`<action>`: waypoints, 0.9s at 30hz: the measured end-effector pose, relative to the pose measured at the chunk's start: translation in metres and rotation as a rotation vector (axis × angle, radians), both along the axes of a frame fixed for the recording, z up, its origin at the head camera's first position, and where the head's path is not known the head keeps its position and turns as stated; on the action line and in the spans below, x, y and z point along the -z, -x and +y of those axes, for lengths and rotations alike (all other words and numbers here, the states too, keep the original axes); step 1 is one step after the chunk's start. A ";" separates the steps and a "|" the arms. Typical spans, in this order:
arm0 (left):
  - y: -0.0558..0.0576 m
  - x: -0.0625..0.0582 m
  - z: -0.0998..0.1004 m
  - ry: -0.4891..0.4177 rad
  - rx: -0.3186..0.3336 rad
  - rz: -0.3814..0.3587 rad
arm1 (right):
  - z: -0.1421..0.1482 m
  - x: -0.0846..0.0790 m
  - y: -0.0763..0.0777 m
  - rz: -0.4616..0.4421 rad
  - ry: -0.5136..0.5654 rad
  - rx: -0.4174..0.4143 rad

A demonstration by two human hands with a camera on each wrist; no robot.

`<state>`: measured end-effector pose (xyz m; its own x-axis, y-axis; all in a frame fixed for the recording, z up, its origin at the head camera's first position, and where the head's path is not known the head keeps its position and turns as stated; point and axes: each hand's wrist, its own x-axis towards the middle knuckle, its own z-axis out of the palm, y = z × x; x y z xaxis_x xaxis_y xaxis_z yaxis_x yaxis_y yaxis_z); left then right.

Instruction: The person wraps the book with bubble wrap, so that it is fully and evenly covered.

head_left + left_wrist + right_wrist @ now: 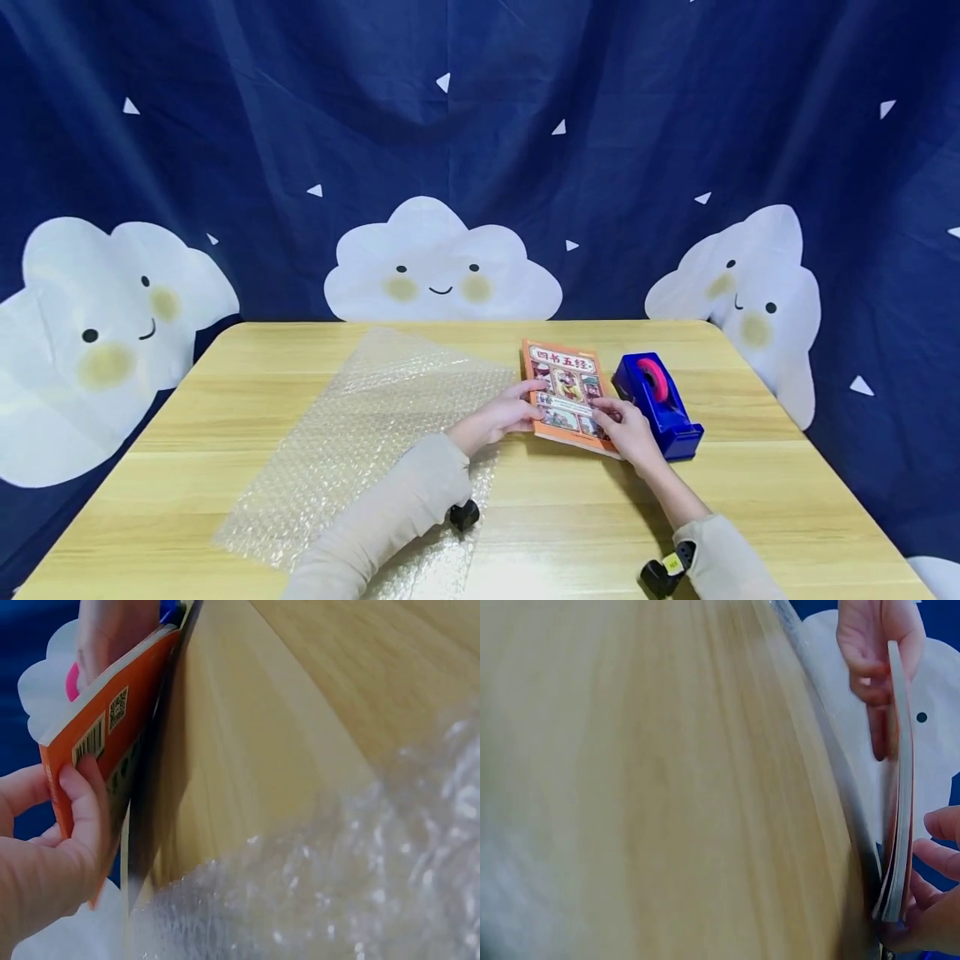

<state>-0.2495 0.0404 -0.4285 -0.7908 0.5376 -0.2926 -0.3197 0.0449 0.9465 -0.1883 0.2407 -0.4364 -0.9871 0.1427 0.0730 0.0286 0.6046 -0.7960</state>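
Note:
An orange paperback book (561, 375) with a comic-style illustrated cover is held tilted above the table, front facing up. My left hand (498, 414) grips its left edge, fingers spread over both covers. In the left wrist view, fingertips (84, 776) press the orange back cover beside a barcode. At the opposite edge, my right hand (628, 429) holds the book with fingers on the front cover. The right wrist view shows the page edges (901, 787) side-on, slightly parted near that hand.
A sheet of bubble wrap (360, 425) lies flat on the wooden table (765, 467), partly under the left forearm. Close beside the right hand stands a blue tape dispenser (667, 417) with a pink-red roll (654, 380). A dark blue cloud-patterned curtain (450, 158) hangs behind the table.

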 end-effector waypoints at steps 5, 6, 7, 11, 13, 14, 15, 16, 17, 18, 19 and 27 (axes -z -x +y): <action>-0.001 -0.012 -0.006 -0.067 0.025 0.033 | 0.000 0.002 0.001 -0.059 0.122 -0.009; -0.001 -0.014 -0.008 -0.072 0.026 0.042 | -0.001 0.002 0.001 -0.069 0.159 -0.018; 0.000 -0.016 -0.010 -0.075 0.029 0.048 | -0.001 0.002 0.001 -0.081 0.197 -0.029; 0.002 -0.022 -0.019 -0.098 0.034 0.062 | -0.003 -0.002 0.002 -0.108 0.335 -0.053; 0.004 -0.023 -0.023 -0.107 0.037 0.067 | -0.002 -0.004 0.003 -0.127 0.393 -0.068; 0.005 -0.024 -0.026 -0.114 0.039 0.068 | -0.002 -0.006 0.003 -0.136 0.420 -0.074; 0.006 -0.025 -0.028 -0.118 0.043 0.068 | -0.001 -0.006 0.003 -0.148 0.453 -0.081; 0.006 -0.026 -0.030 -0.121 0.049 0.073 | -0.001 -0.007 0.003 -0.155 0.481 -0.090; 0.007 -0.026 -0.032 -0.127 0.056 0.073 | 0.000 -0.008 0.004 -0.162 0.509 -0.100; 0.008 -0.026 -0.034 -0.134 0.061 0.068 | 0.001 -0.008 0.004 -0.166 0.529 -0.110; 0.008 -0.027 -0.036 -0.134 0.067 0.066 | 0.002 -0.008 0.004 -0.169 0.549 -0.121; 0.008 -0.026 -0.047 -0.145 0.100 0.058 | 0.004 -0.008 0.004 -0.201 0.802 -0.218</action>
